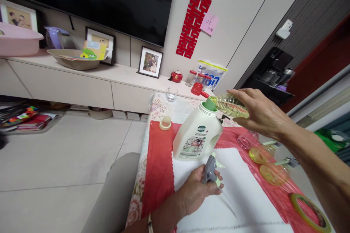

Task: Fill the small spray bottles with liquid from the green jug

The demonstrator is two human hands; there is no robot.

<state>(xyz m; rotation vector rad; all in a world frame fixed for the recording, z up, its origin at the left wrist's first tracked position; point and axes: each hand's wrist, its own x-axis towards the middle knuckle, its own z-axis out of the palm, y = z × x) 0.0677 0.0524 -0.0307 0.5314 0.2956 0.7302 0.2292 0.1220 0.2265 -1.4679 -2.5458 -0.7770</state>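
My right hand (259, 113) is closed round a clear bottle of yellowish liquid (229, 105), held tipped on its side. Its mouth meets a green funnel-like piece (210, 104) in the neck of a white detergent jug (198, 134) standing on the table. My left hand (197, 188) grips a grey and green spray-trigger head (211, 167) just in front of the jug, over a white cloth (240, 193). The jug's cream cap (165, 123) sits upside down on the red cloth (158, 164) to the left.
Two spray bottles of yellow liquid (269, 164) lie on their sides at the right, beside a pink one (246, 140). A roll of tape (308, 209) lies near the corner. A glass (171, 94) and red scoop (197, 89) sit at the table's far end. Cabinet with frames behind.
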